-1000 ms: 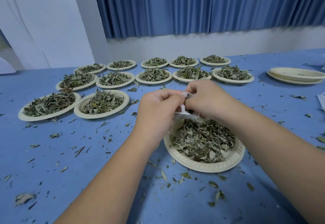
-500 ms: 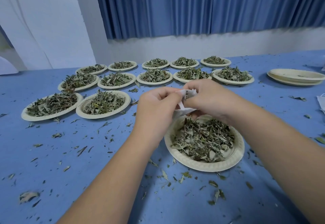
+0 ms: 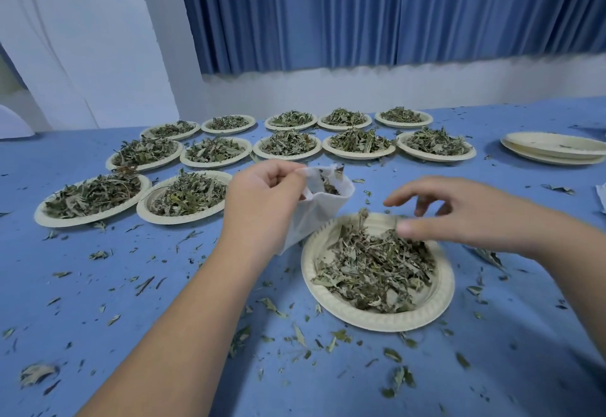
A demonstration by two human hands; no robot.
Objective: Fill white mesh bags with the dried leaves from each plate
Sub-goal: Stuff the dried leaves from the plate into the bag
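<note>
Thirteen plates are carrying dried leaves (image 3: 373, 269): five forming the far row (image 3: 291, 129), five the middle row (image 3: 288, 157), two the near-left pair (image 3: 183, 220), plus one nearest plate (image 3: 377, 325). An empty-plate stack (image 3: 551, 154), seemingly two, is sitting far right. One white mesh bag (image 3: 321, 216) and two hands, left hand (image 3: 262, 200) and right hand (image 3: 465, 216), are showing.

My left hand (image 3: 265, 200) is raised, fingers curled, pinching the rim of the white mesh bag (image 3: 328, 213). My right hand (image 3: 459, 216) hovers palm-down, fingers loosely spread, holding nothing; both forearms reach forward.
</note>
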